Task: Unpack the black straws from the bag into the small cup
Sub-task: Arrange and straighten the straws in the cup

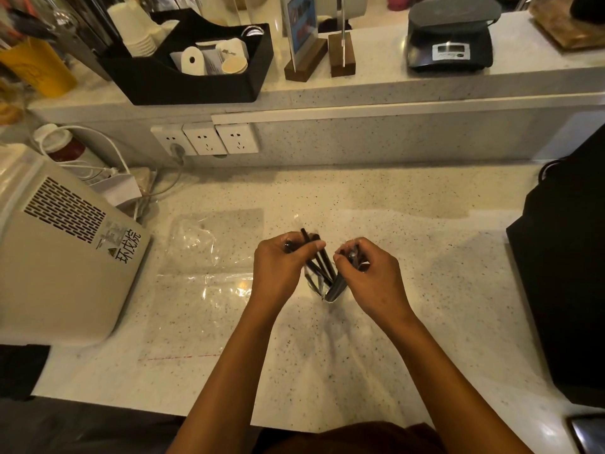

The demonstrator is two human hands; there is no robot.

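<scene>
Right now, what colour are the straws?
Black straws, seen best in the head view.

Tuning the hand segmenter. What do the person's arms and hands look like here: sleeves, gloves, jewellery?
Both forearms are bare to the frame's lower edge, no sleeves visible. Left hand and right hand have no gloves; no rings, watch or bands visible. A dark reddish garment shows at the bottom edge.

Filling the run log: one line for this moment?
left hand grips black straws | right hand grips straws | over small cup | bag flat
</scene>
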